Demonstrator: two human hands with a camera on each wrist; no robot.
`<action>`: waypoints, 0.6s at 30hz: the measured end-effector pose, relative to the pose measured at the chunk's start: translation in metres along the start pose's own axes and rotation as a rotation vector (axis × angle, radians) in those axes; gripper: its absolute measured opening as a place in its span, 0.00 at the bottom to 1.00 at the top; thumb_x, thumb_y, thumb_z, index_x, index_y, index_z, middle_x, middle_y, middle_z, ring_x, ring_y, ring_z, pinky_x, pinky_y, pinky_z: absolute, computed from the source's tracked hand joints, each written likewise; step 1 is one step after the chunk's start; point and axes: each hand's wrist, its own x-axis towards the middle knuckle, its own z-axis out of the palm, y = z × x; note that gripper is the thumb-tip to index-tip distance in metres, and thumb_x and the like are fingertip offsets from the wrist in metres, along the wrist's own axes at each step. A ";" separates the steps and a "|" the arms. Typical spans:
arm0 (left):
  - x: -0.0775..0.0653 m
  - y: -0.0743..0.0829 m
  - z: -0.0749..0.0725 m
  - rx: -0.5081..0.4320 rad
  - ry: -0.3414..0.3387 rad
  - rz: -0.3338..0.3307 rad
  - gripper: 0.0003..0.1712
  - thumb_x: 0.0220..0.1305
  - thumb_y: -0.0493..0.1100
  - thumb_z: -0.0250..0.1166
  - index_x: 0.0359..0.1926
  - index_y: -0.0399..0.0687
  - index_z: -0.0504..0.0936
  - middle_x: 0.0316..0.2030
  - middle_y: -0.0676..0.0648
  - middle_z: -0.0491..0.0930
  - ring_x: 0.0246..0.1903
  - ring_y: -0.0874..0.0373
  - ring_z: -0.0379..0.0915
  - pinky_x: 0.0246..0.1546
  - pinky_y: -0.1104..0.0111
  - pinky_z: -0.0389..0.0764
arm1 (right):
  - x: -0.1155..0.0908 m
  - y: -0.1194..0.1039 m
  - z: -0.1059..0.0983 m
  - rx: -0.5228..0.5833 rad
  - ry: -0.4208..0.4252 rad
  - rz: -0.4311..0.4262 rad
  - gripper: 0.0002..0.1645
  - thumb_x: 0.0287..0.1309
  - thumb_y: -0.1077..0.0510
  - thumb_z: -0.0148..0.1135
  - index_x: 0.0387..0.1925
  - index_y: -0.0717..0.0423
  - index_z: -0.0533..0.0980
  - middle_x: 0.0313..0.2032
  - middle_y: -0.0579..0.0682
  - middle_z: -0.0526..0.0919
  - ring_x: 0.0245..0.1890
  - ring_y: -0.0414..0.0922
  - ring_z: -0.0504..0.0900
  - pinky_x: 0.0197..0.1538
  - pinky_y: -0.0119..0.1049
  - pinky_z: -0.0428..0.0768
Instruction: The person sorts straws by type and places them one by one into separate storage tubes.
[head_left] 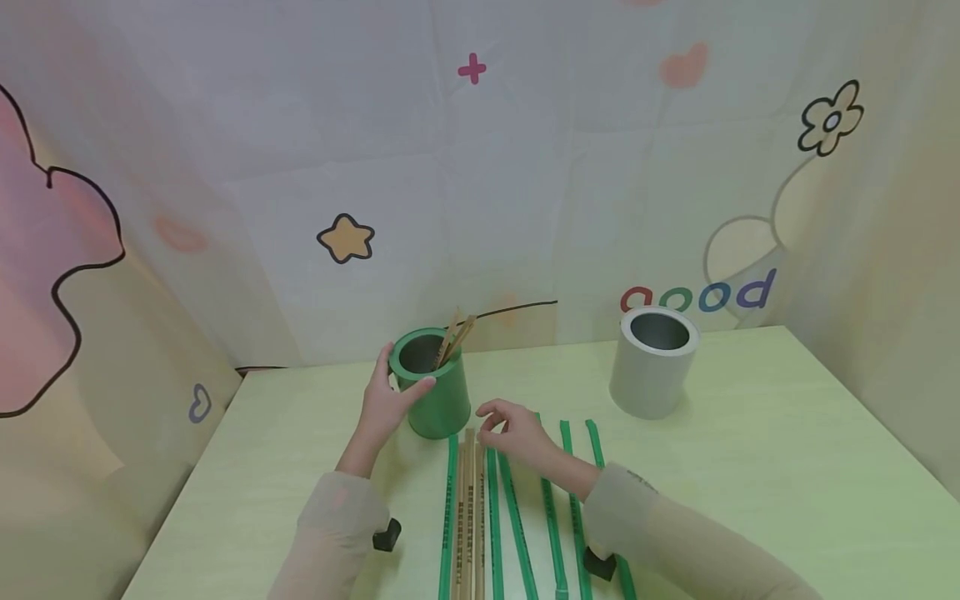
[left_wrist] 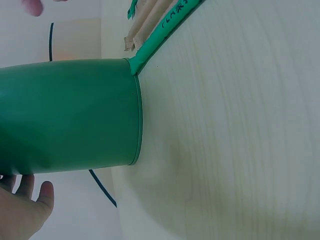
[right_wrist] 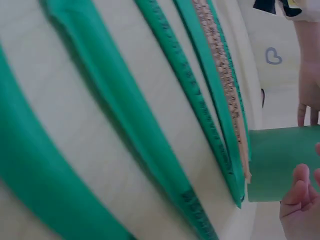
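Note:
My left hand [head_left: 381,410] holds the green cylindrical cup [head_left: 441,407], thumb at the front of its rim and fingers round the left side. Several brown slim packets [head_left: 459,340] lean upright inside the cup. My right hand [head_left: 521,433], with bent fingers and nothing visible in them, hovers just right of the cup, over the far ends of the packets on the table. Those are long, printed, paper-wrapped sticks: brown ones [head_left: 470,508] side by side, and green ones [head_left: 551,521] on both sides of them. In the left wrist view, a green packet's end [left_wrist: 140,62] meets the cup's base.
A white cylindrical cup [head_left: 651,377] stands at the back right of the pale wooden table [head_left: 765,467]. Behind the table hangs a printed cloth [head_left: 390,150]. My right forearm [head_left: 667,525] crosses above some of the green packets.

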 end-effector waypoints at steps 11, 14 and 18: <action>0.000 0.001 -0.001 -0.008 -0.003 0.005 0.56 0.46 0.62 0.64 0.68 0.57 0.40 0.68 0.47 0.46 0.67 0.50 0.40 0.62 0.47 0.50 | -0.014 0.013 0.011 -0.073 -0.156 0.047 0.14 0.51 0.63 0.56 0.41 0.61 0.74 0.30 0.51 0.78 0.26 0.40 0.72 0.25 0.30 0.72; 0.000 0.001 -0.001 -0.015 -0.006 0.003 0.56 0.46 0.62 0.64 0.68 0.58 0.40 0.68 0.47 0.46 0.67 0.51 0.39 0.62 0.47 0.49 | -0.020 0.014 0.013 -0.055 -0.188 0.049 0.14 0.50 0.62 0.57 0.41 0.62 0.74 0.28 0.50 0.77 0.24 0.40 0.72 0.24 0.30 0.72; -0.001 0.001 -0.001 -0.014 -0.006 0.001 0.56 0.46 0.62 0.64 0.68 0.58 0.40 0.68 0.47 0.46 0.67 0.51 0.39 0.62 0.46 0.49 | -0.025 0.014 0.014 -0.049 -0.213 0.054 0.13 0.50 0.61 0.58 0.40 0.62 0.74 0.28 0.50 0.77 0.22 0.38 0.71 0.23 0.29 0.71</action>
